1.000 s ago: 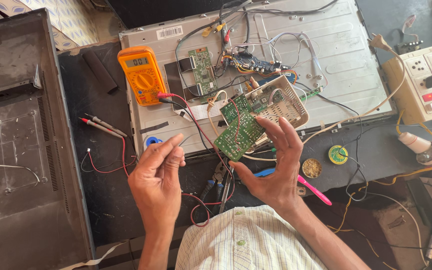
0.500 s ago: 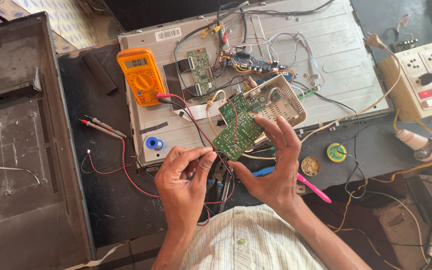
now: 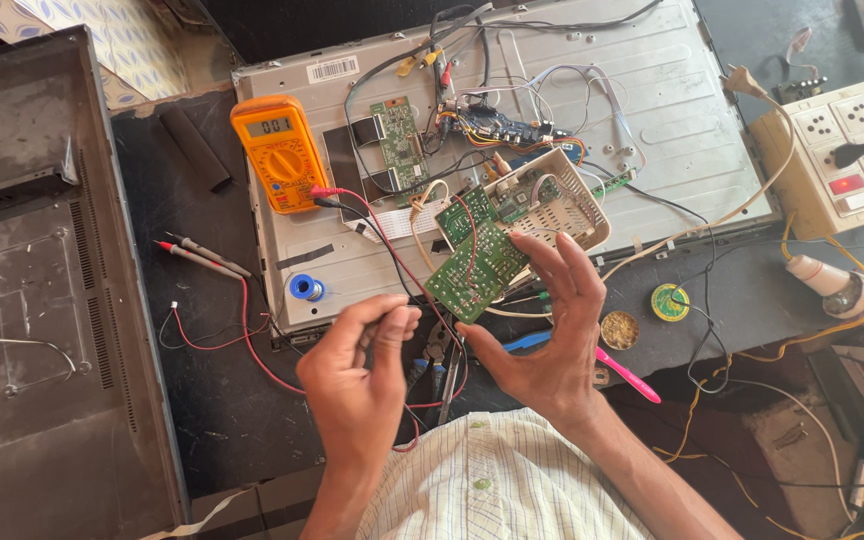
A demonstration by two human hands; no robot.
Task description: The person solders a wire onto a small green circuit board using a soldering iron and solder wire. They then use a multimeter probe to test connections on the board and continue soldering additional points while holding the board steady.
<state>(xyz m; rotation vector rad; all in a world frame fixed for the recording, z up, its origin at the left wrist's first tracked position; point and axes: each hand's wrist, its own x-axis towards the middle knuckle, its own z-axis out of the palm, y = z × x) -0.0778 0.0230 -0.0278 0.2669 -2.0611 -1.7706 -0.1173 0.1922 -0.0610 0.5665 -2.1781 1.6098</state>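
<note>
A grey flat-panel screen back [image 3: 652,120] lies face down across the dark workbench [image 3: 212,420], with a detached black rear cover [image 3: 42,300] to its left and a cream socket board [image 3: 837,160] to its right. On the panel sit an orange multimeter [image 3: 280,152], a small green board [image 3: 397,140] and a tangle of wires [image 3: 512,100]; 2 spare probes [image 3: 202,255] rest on the bench beside a blue solder spool [image 3: 304,288]. The right hand [image 3: 552,340] has its fingers spread wide and props a green circuit board [image 3: 477,262] on the fingertips, tilted up just above the panel's near edge and attached to a cream perforated housing [image 3: 562,200]. The left hand [image 3: 357,375] is pinched together on thin red and black leads [image 3: 392,245] running back to the multimeter; whether it grips a probe tip I cannot tell. The board looks light and stiff but fragile, with solder joints and components that should not be pressed, so it is best taken by its bare edges, as the fingertips do now. The trailing wires may tug it, and the housing adds lopsided weight. Near the right hand lie 2 small round tins [image 3: 642,315] and a pink-handled tool [image 3: 627,375].
</note>
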